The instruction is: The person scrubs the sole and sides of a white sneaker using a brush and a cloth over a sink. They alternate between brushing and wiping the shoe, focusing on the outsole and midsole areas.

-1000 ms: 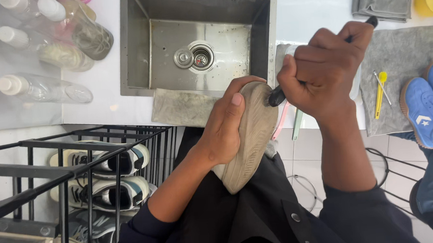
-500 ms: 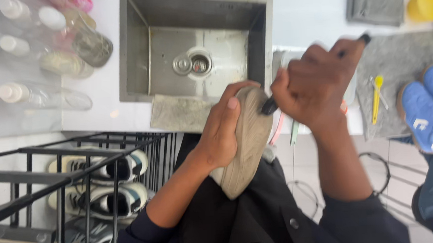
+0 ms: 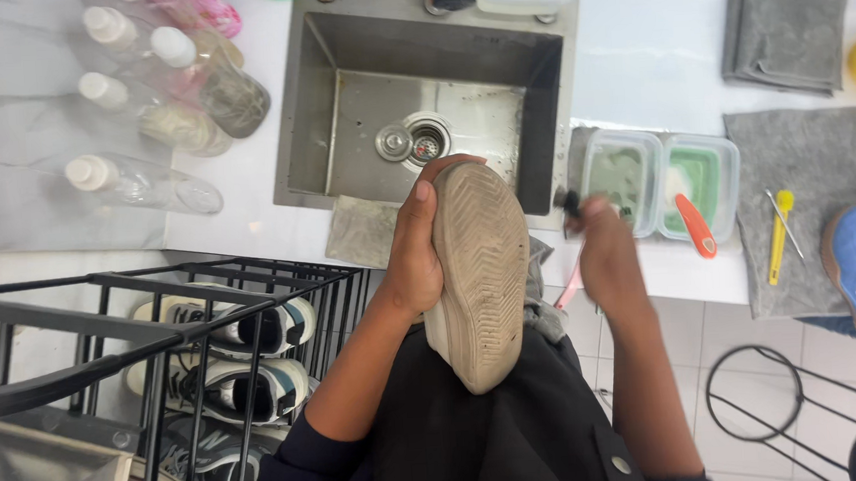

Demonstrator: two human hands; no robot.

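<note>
Both hands are closed: your left hand (image 3: 411, 261) grips the shoe (image 3: 476, 267) sole-up. Your blurred right hand (image 3: 607, 249) seems to clutch a dark brush (image 3: 570, 203), now off the sole.

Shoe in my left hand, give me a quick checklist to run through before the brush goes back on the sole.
1. Grip on the shoe: ok, left hand wraps its side, sole facing up.
2. Brush in the right hand: cannot tell, the hand is motion-blurred and only a dark tip shows.
3. Brush off the sole: ok, it is to the right of the shoe, near the clear containers.
4. Sink free for drips: ok, basin holds only the drain.
5. Sole clean: not ok, the tread looks grimy.
</note>
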